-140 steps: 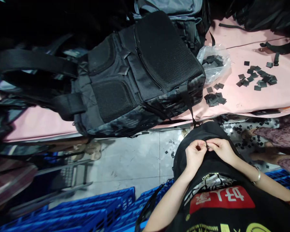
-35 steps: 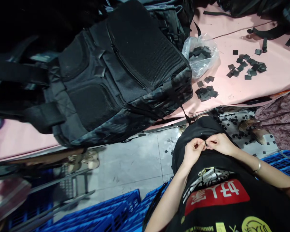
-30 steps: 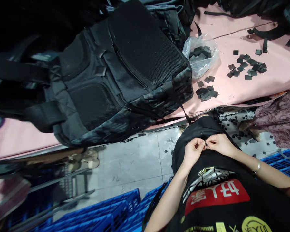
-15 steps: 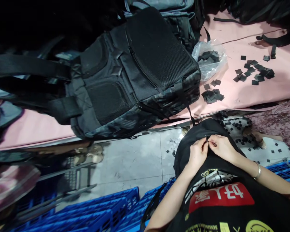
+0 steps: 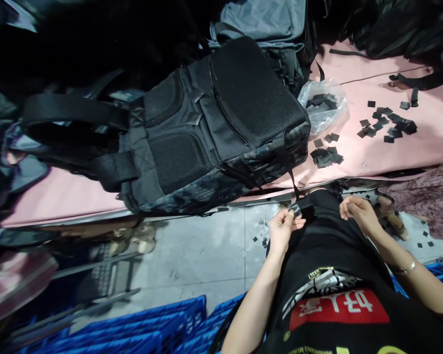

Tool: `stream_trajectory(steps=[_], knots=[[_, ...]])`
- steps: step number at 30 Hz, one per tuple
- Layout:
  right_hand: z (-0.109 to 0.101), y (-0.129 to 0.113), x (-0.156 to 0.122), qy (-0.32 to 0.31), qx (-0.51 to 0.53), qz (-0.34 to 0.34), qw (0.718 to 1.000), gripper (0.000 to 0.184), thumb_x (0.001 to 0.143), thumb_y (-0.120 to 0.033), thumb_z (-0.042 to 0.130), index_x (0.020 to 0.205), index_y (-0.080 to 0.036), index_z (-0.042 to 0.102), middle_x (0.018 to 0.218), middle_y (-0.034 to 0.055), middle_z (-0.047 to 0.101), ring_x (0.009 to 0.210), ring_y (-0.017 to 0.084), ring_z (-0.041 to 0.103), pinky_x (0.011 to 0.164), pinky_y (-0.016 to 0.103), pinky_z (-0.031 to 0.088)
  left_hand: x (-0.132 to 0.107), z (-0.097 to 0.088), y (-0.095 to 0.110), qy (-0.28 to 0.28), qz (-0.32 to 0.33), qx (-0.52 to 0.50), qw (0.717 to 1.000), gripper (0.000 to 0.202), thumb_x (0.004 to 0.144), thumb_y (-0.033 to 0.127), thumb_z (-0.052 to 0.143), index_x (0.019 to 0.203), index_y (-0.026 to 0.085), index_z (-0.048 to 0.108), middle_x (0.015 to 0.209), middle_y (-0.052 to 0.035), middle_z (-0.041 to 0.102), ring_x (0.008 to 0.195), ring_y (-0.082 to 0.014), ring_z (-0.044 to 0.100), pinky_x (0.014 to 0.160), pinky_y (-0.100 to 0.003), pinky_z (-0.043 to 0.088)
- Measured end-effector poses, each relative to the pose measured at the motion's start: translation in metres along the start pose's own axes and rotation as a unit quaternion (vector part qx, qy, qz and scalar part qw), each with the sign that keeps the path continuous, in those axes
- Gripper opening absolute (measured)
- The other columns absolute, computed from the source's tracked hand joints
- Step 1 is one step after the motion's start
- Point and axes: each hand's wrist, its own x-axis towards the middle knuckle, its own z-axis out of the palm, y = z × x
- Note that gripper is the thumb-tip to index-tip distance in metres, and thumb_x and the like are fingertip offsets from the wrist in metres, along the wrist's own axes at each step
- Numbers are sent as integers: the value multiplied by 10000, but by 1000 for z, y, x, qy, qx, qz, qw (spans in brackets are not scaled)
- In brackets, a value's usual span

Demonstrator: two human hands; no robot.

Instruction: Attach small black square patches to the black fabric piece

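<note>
My left hand (image 5: pixel 281 230) pinches a small dark square piece (image 5: pixel 294 210) between thumb and fingers, above my lap. Just behind that piece hangs the end of a thin black strap (image 5: pixel 294 182) from the backpack; whether they touch I cannot tell. My right hand (image 5: pixel 359 213) is held apart over my right thigh, its fingers curled together; anything in them is hidden. The black backpack (image 5: pixel 221 123) with mesh back padding lies on the pink-covered table (image 5: pixel 384 157), beyond my left hand.
A clear plastic bag (image 5: pixel 323 110) of dark squares stands beside the backpack. Loose dark squares (image 5: pixel 327 156) lie in piles on the table, others on the floor. Blue plastic crates (image 5: pixel 162 324) stand below. More bags (image 5: pixel 266 24) are behind, and another person's patterned clothing (image 5: pixel 424 196) is at right.
My hands were together over my lap and have come apart. The left moved left with the square toward the strap's end; the right moved right. The view shifted slightly.
</note>
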Motion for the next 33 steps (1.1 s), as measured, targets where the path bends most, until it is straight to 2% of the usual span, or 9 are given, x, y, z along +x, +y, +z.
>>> stream_trajectory(steps=[9, 14, 19, 21, 24, 26, 29, 31, 33], knots=[[28, 14, 3, -16, 96, 131, 987, 135, 647, -295, 555, 622, -175, 499, 510, -24, 547, 442, 105, 537, 400, 203, 412, -13, 21, 0, -52, -16, -46, 997, 356, 589, 382, 734, 783, 120, 590, 640, 8, 617, 626, -145, 654, 605, -241, 530], [28, 17, 6, -43, 88, 121, 988, 252, 659, -381, 643, 704, -166, 519, 508, -30, 562, 440, 95, 535, 435, 209, 446, -14, 22, -3, -84, -8, -28, 996, 375, 606, 350, 729, 873, 118, 604, 568, 27, 590, 479, -70, 558, 507, -187, 455], [22, 14, 12, -42, 55, 89, 994, 318, 667, -444, 655, 714, -151, 543, 497, -28, 561, 412, 86, 519, 417, 199, 432, -9, 22, -3, -79, 41, -9, 996, 283, 683, 387, 657, 769, 136, 557, 503, 47, 540, 413, -45, 461, 445, -172, 372], [21, 13, 14, -40, 34, 80, 995, 322, 691, -460, 630, 691, -149, 546, 482, -25, 554, 400, 85, 509, 408, 197, 426, -8, 23, -1, -84, 40, -8, 996, 273, 691, 385, 648, 759, 139, 554, 561, 32, 563, 447, -52, 486, 476, -183, 403], [22, 12, 15, -24, -16, 62, 998, 314, 719, -460, 604, 673, -154, 548, 483, -21, 559, 397, 85, 511, 415, 195, 426, -6, 26, 1, -125, 62, 20, 990, 234, 665, 341, 676, 737, 134, 595, 869, -58, 652, 631, -97, 579, 622, -242, 478], [23, 12, 14, -17, -39, 51, 998, 309, 719, -458, 604, 661, -162, 538, 484, -26, 557, 393, 83, 512, 404, 187, 413, -4, 30, 1, -136, 103, 45, 984, 201, 644, 309, 695, 708, 133, 621, 1018, -92, 639, 783, -145, 599, 720, -274, 479], [24, 11, 15, -80, -16, 53, 995, 325, 705, -466, 612, 631, -164, 516, 454, -38, 531, 368, 76, 486, 370, 176, 379, 2, 33, 0, -98, 128, 57, 985, 191, 642, 301, 698, 710, 133, 639, 761, -56, 662, 701, -137, 588, 677, -258, 463], [21, 9, 19, -123, 7, 61, 991, 342, 690, -478, 621, 620, -163, 508, 425, -45, 513, 347, 70, 459, 356, 175, 362, 7, 32, -1, -59, 105, 24, 992, 213, 635, 312, 702, 722, 130, 634, 601, -5, 608, 565, -98, 542, 597, -232, 444], [15, 9, 29, -126, 4, 72, 989, 359, 669, -497, 631, 616, -164, 507, 398, -48, 502, 325, 69, 436, 344, 178, 349, 11, 27, 1, -22, 76, -31, 996, 239, 609, 316, 720, 718, 128, 621, 565, 20, 579, 521, -75, 518, 564, -211, 429]])
